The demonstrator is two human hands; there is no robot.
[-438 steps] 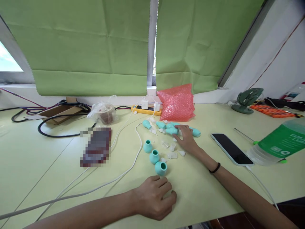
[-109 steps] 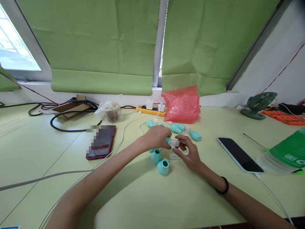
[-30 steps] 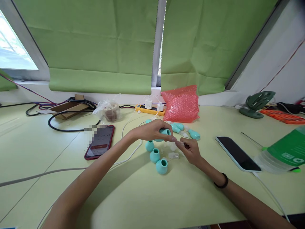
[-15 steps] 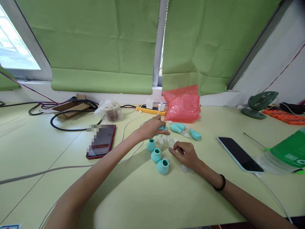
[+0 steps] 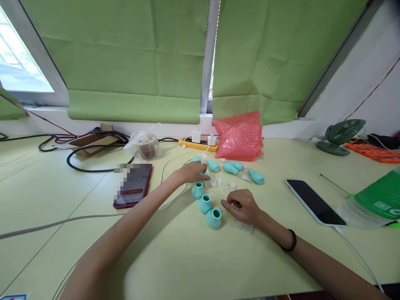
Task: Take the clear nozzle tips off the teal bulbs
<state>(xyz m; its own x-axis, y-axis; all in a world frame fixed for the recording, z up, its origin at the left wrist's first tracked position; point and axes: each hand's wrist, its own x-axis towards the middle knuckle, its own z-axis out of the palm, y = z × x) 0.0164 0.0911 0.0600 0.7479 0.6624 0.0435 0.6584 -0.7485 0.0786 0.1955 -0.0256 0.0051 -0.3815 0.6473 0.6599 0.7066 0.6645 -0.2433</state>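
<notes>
My left hand (image 5: 194, 171) reaches over the teal rubber bulbs, its bent fingers and thumb apart. Teal shows between and beneath them, but no firm hold is visible. Beside its fingertips lies a teal bulb (image 5: 213, 166). Palm down on the right, my right hand (image 5: 245, 206) has curled fingers; whatever is in them, if anything, is hidden. Between the hands are several small clear and white plastic pieces (image 5: 226, 186). Three teal bulbs stand mouth up in a slanting row, the nearest bulb (image 5: 213, 218) at the front. A clear plastic piece (image 5: 245, 227) sits partly behind my right hand.
More teal bulbs (image 5: 256, 176) lie before a pink bubble-wrap bag (image 5: 239, 137). A yellow power strip (image 5: 198, 144) stands behind. A red-cased phone (image 5: 133, 185) is left; a pale-cased phone (image 5: 315, 203) and a green-labelled bottle (image 5: 375, 200) are right. White cables cross the table.
My left hand has drawn back to the left, uncovering a teal bulb and some clear pieces. My right hand has shifted slightly down toward me, and the clear piece beside it has turned a little.
</notes>
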